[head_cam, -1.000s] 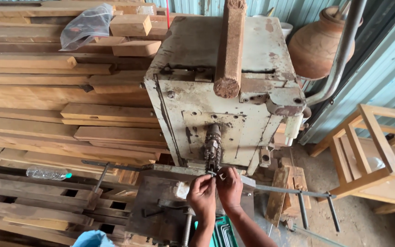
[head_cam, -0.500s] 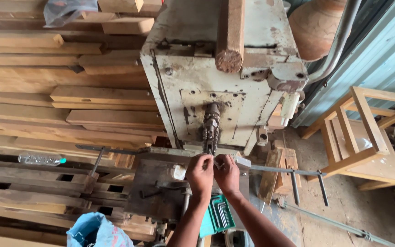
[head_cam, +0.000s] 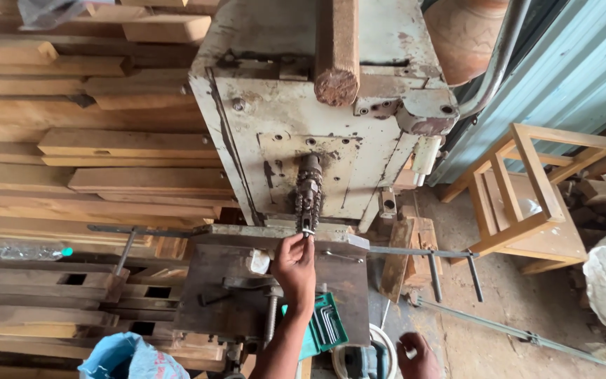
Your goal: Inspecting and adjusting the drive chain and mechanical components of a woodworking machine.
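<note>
Left hand [head_cam: 294, 267] raised to the lower tip of the chain cutter [head_cam: 308, 193] that hangs from the front of the old cream-painted mortising machine [head_cam: 303, 126]; fingers pinched closed on the small end piece at the chain's foot, just above the machine's steel surface [head_cam: 275, 235]; forearm comes straight up from the bottom edge, wrist level, back of the hand toward the camera.

Right hand [head_cam: 415, 354] low at the bottom edge, well apart from the cutter, near a round pale object on the floor; fingers curled under, and I cannot tell whether they hold anything.

Judgement on handling: the chain is toothed and grimy, so grip belongs on the end piece and bar, not the links; the pull should stay in line with the bar so nothing twists; the free hand could steady the head; the machine should be dead before fingers go near.

Around: wooden beam [head_cam: 336, 42] resting on top of the machine; stacked planks [head_cam: 106, 147] at left; green case of hex keys [head_cam: 327, 326] below the surface; bare wooden chair frame [head_cam: 527, 189] at right; blue bag [head_cam: 131, 358] near the bottom edge; plastic bottle [head_cam: 26, 250] on the planks.
</note>
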